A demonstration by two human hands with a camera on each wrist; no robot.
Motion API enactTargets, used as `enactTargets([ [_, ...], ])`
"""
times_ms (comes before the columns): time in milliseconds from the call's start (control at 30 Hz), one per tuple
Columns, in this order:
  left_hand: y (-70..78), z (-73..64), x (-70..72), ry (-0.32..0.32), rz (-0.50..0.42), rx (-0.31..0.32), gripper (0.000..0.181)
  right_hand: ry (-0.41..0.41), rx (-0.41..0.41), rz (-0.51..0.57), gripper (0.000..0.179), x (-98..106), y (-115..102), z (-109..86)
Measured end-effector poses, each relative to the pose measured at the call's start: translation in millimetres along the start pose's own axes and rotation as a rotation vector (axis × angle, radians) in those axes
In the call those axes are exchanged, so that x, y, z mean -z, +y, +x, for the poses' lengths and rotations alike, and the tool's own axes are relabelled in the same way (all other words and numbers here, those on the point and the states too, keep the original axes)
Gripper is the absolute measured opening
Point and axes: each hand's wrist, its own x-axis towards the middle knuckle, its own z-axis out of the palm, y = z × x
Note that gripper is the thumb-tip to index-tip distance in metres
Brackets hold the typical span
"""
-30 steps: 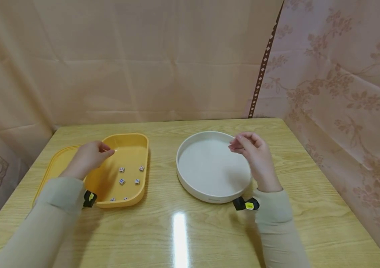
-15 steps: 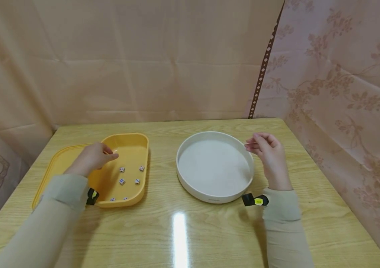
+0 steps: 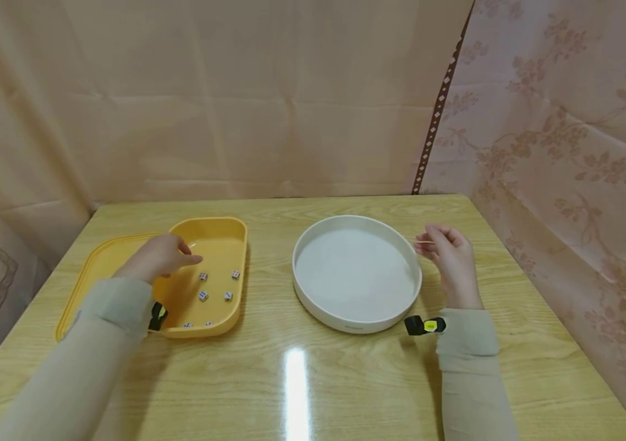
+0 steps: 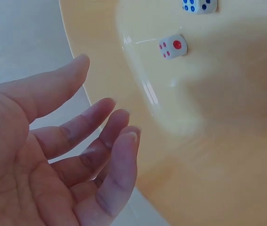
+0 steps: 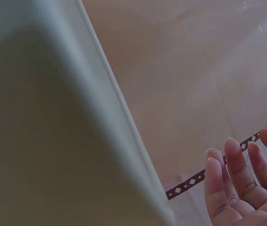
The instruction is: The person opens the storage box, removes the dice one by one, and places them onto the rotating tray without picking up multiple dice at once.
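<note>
My left hand [image 3: 161,256] hovers over the left side of a yellow plastic box [image 3: 219,245]. In the left wrist view, its thumb stands apart from the loosely bent fingers, and nothing is between them. Several white dice lie on the box floor, among them a die [image 4: 173,46] with a large red dot facing up and another die [image 4: 200,5] with blue dots. My right hand [image 3: 453,263] is raised just beyond the right rim of a round white tray [image 3: 354,269]. Its fingers are loosely bent and bare in the right wrist view.
A yellow lid [image 3: 98,269] lies left of the box, partly under the left arm. Box and tray stand apart on a wood-grain table [image 3: 269,380]. A beige curtain [image 3: 269,122] hangs behind the table, and a flowered curtain [image 3: 577,184] runs along the right.
My right hand has moved right, from over the tray to beyond its rim. My left hand has shifted slightly right over the box. The dice have stayed in place.
</note>
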Motion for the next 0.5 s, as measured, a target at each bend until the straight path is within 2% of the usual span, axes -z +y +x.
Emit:
enactTargets([
  [267,3.7,5.6,-4.4,-0.019,-0.001,-0.018,0.049,0.027,-0.047,-0.041,0.015,9,8,7.0],
  [500,8.7,10.0,-7.8,-0.041,-0.011,0.016,0.049,0.026,-0.07,-0.036,0.009,14,19,11.4],
])
